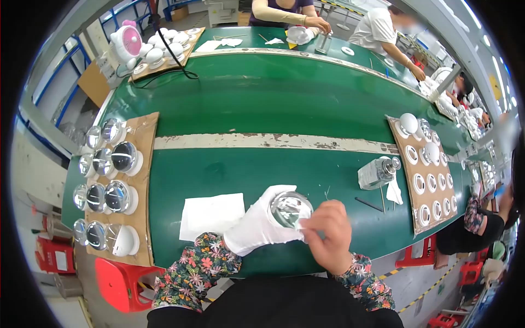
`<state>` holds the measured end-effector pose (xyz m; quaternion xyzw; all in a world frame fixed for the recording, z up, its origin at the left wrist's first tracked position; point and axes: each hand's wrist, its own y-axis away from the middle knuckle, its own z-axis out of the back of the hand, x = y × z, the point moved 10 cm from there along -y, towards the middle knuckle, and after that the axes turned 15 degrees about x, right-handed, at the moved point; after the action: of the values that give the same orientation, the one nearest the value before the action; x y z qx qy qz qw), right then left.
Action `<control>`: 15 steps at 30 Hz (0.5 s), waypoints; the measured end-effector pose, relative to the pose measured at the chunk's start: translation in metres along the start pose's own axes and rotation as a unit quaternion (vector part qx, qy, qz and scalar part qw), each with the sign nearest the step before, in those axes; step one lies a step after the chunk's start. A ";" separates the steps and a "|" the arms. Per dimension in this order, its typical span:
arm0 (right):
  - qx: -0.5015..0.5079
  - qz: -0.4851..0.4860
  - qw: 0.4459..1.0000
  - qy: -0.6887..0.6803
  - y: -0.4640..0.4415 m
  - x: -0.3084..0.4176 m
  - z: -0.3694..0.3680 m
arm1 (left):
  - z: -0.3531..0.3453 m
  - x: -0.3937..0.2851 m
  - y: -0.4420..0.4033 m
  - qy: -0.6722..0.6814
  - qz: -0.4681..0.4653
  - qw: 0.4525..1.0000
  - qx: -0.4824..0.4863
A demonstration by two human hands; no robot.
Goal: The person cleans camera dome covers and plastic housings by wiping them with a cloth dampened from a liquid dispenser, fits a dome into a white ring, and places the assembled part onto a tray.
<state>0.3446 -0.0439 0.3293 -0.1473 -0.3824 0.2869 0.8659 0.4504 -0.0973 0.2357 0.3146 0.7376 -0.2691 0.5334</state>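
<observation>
My left hand [256, 228], in a white glove, is closed around a clear glass dome [291, 208] with a shiny, reflective face turned up. My right hand [329, 234] is bare and pinches at the dome's near right edge. A small white wipe [299, 223] shows at its fingertips, though whether it is cloth or paper I cannot tell. Left of the gloved hand, a folded white sheet [210, 215] lies flat on the green table [219, 169]. To the right stands a clear pump bottle [375, 174] with liquid in it.
A cardboard sheet [144, 186] at left carries several domes on white bases. Another cardboard [409, 180] at right holds white rings and a few globes. A dark stick [368, 204] and crumpled tissue [394, 192] lie by the bottle. Other people work across and to the right.
</observation>
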 end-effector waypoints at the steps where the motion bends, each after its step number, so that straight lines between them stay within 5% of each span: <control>1: 0.018 0.021 0.999 0.033 -0.003 0.007 -0.001 | 0.001 0.002 0.000 -0.035 -0.001 0.999 0.001; 6: 0.107 0.044 0.985 0.131 -0.032 0.023 -0.003 | -0.012 0.003 -0.001 -0.140 0.058 0.987 0.054; 10: 0.094 -0.125 0.987 -0.038 -0.029 -0.059 0.006 | -0.019 -0.001 0.002 -0.127 0.000 0.991 0.046; 13: 0.063 -0.293 0.905 -0.303 -0.005 -0.096 0.019 | -0.013 0.000 0.002 -0.134 0.004 0.990 0.039; 15: 0.059 -0.109 0.896 -0.426 -0.016 -0.080 0.044 | -0.006 0.002 0.002 -0.129 0.025 0.991 0.014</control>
<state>0.2746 -0.1038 0.3198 0.0830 -0.7110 0.2482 0.6527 0.4479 -0.0914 0.2349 0.3032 0.6509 -0.3045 0.6258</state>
